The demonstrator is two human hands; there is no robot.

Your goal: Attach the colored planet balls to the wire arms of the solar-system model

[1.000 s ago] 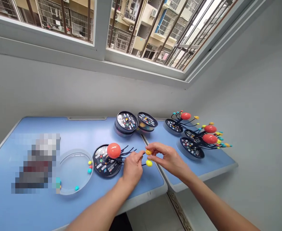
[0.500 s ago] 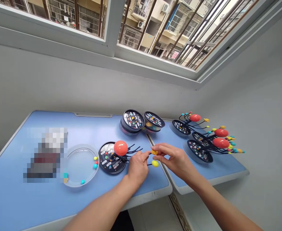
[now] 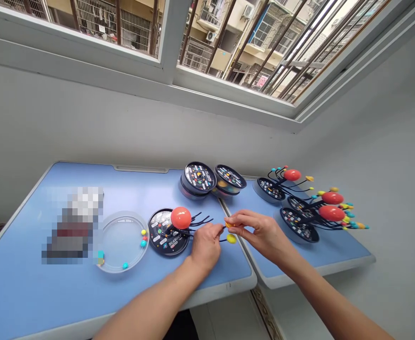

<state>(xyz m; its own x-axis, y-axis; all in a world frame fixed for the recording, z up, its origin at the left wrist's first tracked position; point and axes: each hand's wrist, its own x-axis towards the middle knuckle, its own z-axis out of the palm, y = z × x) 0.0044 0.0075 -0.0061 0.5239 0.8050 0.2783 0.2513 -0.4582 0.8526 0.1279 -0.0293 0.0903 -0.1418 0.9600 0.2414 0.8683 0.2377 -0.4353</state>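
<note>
A solar system model with a round black base (image 3: 165,241) and a large red ball (image 3: 181,218) stands on the near table, its thin black arms reaching right. My left hand (image 3: 206,242) is closed around one black arm near its tip. Pinched in the fingertips of my right hand (image 3: 258,230) is a small orange-yellow planet piece (image 3: 228,224), held at the end of that arm; whether it is seated there I cannot tell. Just below, a yellow ball (image 3: 231,238) sits on the end of another arm.
A clear round tray (image 3: 117,271) with several small coloured balls lies left of the base. Two stacked black-lidded containers (image 3: 200,176) (image 3: 230,175) stand at the back. Assembled models (image 3: 299,225) are on the right table (image 3: 278,276). A blurred packet (image 3: 74,226) lies at left.
The view has shifted slightly, moving everything a little to the right. Both hands keep their grips; the fingers of my right hand have turned a little around the orange-yellow piece.
</note>
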